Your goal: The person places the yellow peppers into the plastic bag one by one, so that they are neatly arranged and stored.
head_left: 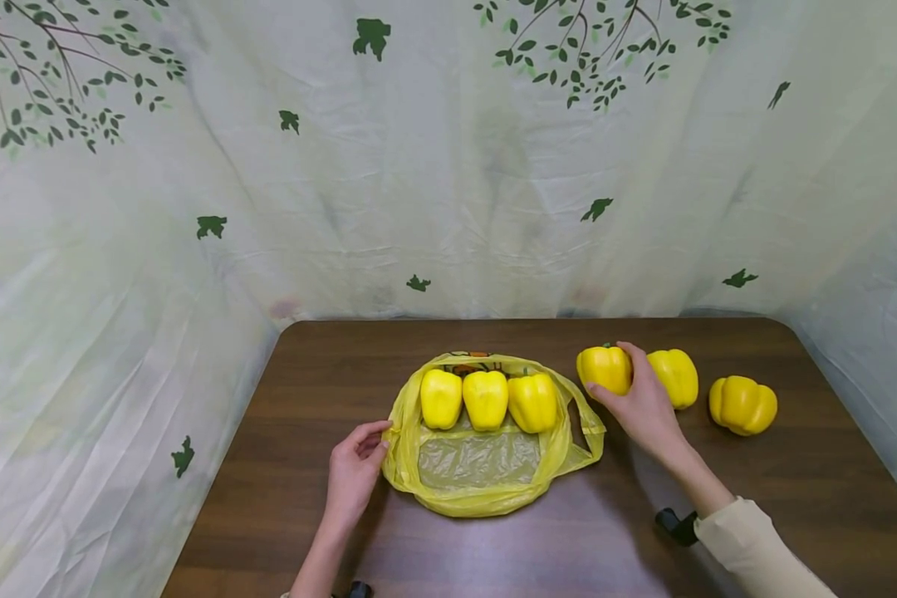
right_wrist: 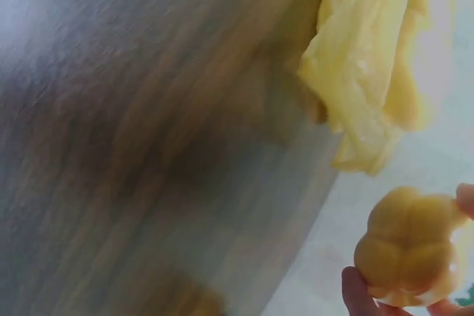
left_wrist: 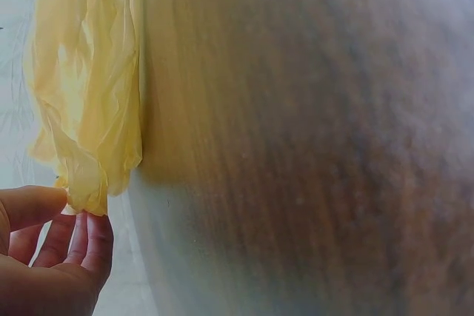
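A yellow plastic bag [head_left: 486,503] lies spread open on the table in the head view. Inside it, toward the back, three yellow bell peppers [head_left: 486,400] stand in a row. My left hand [head_left: 353,475] pinches the bag's left edge between thumb and fingers; the left wrist view shows the gathered plastic [left_wrist: 87,109] at the fingertips. To the right of the bag, my right hand [head_left: 649,413] grips another yellow bell pepper [head_left: 600,370] by its sides. The right wrist view shows the lobed underside of this held pepper [right_wrist: 406,246], apart from the bag.
Just beyond the right hand is a yellow bell pepper [head_left: 676,375], partly hidden by it. Farther right, one more bell pepper [head_left: 743,405] lies on its side. The brown wooden table [head_left: 269,498] ends at a leaf-patterned curtain [head_left: 448,208].
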`<state>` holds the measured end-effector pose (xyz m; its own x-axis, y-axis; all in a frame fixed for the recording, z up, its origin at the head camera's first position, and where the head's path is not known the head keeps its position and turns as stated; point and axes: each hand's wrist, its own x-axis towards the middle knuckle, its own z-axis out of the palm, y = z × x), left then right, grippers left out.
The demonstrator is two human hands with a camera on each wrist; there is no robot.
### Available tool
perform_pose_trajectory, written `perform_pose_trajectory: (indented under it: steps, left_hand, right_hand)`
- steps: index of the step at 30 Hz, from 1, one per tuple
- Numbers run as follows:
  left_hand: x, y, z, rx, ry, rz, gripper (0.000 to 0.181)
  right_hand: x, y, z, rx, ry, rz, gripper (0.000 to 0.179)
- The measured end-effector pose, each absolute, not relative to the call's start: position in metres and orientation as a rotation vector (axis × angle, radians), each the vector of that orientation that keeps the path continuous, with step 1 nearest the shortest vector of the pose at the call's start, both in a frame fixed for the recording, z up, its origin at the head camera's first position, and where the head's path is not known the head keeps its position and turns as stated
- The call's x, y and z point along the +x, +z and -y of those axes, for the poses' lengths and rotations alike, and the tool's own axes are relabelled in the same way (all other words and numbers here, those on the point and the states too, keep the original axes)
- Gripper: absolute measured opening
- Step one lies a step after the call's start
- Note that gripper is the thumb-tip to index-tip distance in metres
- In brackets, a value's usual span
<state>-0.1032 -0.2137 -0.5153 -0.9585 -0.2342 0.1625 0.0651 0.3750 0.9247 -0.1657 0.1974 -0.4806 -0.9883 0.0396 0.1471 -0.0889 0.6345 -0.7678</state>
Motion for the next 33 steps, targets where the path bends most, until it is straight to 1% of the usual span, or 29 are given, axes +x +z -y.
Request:
perform_pose_trajectory:
  steps: [8,16,33]
  left_hand:
    - [-0.103,-0.516,0.215,0.143,-1.641,2.393,0.025]
    - [-0.103,-0.516,0.214,0.17,-1.628,2.38,0.026]
    - [-0.103,-0.515,0.213,0.158,-1.633,2.391,0.026]
  right_hand:
    - [-0.154,-0.471,-0.186,0.106,1.307,2.631,0.081]
    - [-0.145,-0.468,-0.176,0.098,1.375,2.653,0.084]
    - [-0.125,-0.47,-0.154,0.168,1.566,2.641,0.079]
